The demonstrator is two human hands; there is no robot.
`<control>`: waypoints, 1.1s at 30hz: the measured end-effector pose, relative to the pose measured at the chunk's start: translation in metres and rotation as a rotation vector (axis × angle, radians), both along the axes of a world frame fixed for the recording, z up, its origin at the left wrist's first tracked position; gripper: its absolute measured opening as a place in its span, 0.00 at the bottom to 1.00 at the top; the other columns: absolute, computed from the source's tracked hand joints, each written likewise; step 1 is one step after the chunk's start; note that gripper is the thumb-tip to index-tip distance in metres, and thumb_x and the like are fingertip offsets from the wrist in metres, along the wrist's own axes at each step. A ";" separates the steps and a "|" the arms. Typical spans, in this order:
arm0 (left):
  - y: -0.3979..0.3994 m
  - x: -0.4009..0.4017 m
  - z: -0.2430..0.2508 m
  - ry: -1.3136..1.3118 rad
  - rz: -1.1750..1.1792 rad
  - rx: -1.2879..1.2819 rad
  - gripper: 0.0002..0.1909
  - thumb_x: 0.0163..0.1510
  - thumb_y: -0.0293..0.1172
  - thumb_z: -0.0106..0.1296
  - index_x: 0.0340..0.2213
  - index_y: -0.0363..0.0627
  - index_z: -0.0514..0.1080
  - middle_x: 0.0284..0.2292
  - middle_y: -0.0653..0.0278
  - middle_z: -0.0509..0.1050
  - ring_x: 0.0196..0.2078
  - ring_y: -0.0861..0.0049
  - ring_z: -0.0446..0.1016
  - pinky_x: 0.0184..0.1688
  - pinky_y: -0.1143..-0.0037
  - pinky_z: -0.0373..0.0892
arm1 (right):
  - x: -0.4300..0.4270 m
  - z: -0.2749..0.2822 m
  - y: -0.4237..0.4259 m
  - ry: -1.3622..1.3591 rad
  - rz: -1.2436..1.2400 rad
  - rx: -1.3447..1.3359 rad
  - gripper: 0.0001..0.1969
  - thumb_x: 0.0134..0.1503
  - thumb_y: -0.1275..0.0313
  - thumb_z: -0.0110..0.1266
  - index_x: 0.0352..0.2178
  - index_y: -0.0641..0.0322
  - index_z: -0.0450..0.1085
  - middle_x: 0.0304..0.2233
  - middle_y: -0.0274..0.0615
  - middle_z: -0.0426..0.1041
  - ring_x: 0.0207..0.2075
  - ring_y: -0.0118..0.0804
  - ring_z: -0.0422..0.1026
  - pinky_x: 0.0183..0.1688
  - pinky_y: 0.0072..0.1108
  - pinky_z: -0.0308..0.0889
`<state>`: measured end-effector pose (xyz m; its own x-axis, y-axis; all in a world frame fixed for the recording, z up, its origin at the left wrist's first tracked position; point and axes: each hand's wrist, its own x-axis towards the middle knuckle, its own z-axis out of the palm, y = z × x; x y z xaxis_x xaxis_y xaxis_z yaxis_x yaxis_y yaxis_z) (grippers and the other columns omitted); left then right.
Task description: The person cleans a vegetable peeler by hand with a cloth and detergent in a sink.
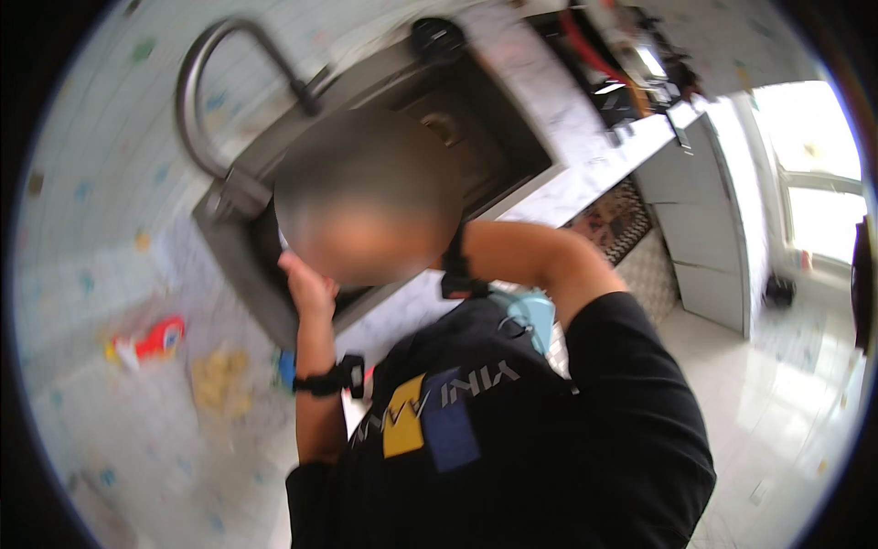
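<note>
My left hand point(310, 285) is over the near left part of the dark grey sink point(236, 281), thumb raised beside a thin white edge point(282, 239). A large blurred round patch hides whatever lies beyond that edge, so what the hand holds cannot be told. From the right, my right forearm point(507, 248) reaches across the sink's front edge. My right hand point(384, 240) shows only as a smeared skin-toned area inside the patch, its fingers and any held thing hidden. Behind the patch, the sink's basin point(480, 165) is partly visible.
A curved gooseneck faucet point(188, 103) rises at the back left of the sink. A black round object point(437, 40) sits at its back corner. On the left counter are a red packet point(161, 340) and a yellowish crumpled thing point(221, 381). Dark kitchen items point(617, 103) stand right along the marble-patterned counter point(549, 117).
</note>
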<state>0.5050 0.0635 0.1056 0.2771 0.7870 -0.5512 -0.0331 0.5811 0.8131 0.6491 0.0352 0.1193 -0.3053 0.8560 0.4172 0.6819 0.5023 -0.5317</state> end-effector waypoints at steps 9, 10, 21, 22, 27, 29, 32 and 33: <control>-0.002 -0.022 0.009 -0.011 -0.177 0.089 0.44 0.46 0.71 0.17 0.34 0.42 0.68 0.10 0.72 0.55 0.08 0.87 0.49 0.09 0.84 0.46 | 0.007 -0.018 0.023 -0.116 -0.062 0.115 0.13 0.40 0.73 0.49 0.32 0.53 0.70 0.37 0.29 0.70 0.27 0.34 0.71 0.27 0.22 0.69; -0.003 -0.022 0.007 0.017 -0.180 0.094 0.44 0.46 0.71 0.17 0.35 0.42 0.68 0.09 0.72 0.55 0.08 0.87 0.49 0.09 0.84 0.46 | 0.004 -0.019 0.020 -0.103 -0.067 0.081 0.13 0.41 0.73 0.49 0.32 0.53 0.70 0.36 0.30 0.70 0.29 0.35 0.72 0.28 0.23 0.69; 0.001 -0.032 0.000 -0.119 -0.086 0.103 0.26 0.56 0.55 0.30 0.23 0.44 0.65 0.10 0.72 0.56 0.08 0.87 0.54 0.07 0.85 0.49 | -0.001 -0.008 0.011 -0.006 0.019 0.038 0.15 0.39 0.75 0.49 0.34 0.54 0.69 0.37 0.31 0.70 0.30 0.36 0.72 0.27 0.24 0.68; -0.001 -0.030 0.003 0.062 -0.135 0.187 0.19 0.57 0.46 0.34 0.20 0.46 0.62 0.09 0.71 0.55 0.07 0.86 0.54 0.06 0.84 0.50 | 0.006 -0.016 0.018 -0.034 -0.023 0.026 0.16 0.39 0.75 0.49 0.35 0.55 0.68 0.38 0.32 0.69 0.32 0.37 0.72 0.28 0.24 0.68; -0.010 -0.030 -0.014 0.118 -0.152 0.116 0.45 0.45 0.73 0.18 0.38 0.43 0.66 0.09 0.74 0.54 0.07 0.87 0.49 0.07 0.84 0.45 | -0.008 -0.029 -0.003 -0.088 -0.099 0.034 0.10 0.42 0.71 0.49 0.30 0.55 0.68 0.30 0.34 0.67 0.24 0.37 0.71 0.22 0.24 0.68; -0.007 -0.022 -0.017 0.092 -0.096 0.134 0.46 0.44 0.73 0.18 0.38 0.42 0.66 0.10 0.73 0.55 0.08 0.87 0.49 0.08 0.84 0.43 | -0.021 -0.025 -0.016 0.011 -0.010 0.043 0.10 0.42 0.71 0.49 0.30 0.55 0.68 0.30 0.34 0.67 0.24 0.37 0.71 0.22 0.25 0.68; 0.000 -0.026 -0.009 0.085 -0.147 0.134 0.46 0.44 0.73 0.18 0.36 0.42 0.66 0.10 0.74 0.54 0.08 0.87 0.48 0.08 0.84 0.43 | -0.021 -0.016 -0.012 0.064 0.024 0.039 0.10 0.42 0.71 0.49 0.29 0.58 0.68 0.31 0.35 0.67 0.25 0.37 0.71 0.24 0.27 0.68; 0.000 -0.028 -0.004 0.066 -0.155 0.122 0.45 0.45 0.73 0.18 0.35 0.41 0.65 0.09 0.73 0.54 0.08 0.87 0.48 0.08 0.84 0.43 | -0.019 -0.016 -0.006 0.056 0.018 0.053 0.10 0.42 0.71 0.49 0.29 0.58 0.68 0.31 0.35 0.67 0.25 0.37 0.71 0.24 0.27 0.68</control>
<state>0.4771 0.0638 0.1020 0.3664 0.7999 -0.4753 0.1052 0.4720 0.8753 0.6305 0.0291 0.1038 -0.2956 0.8266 0.4789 0.6424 0.5430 -0.5408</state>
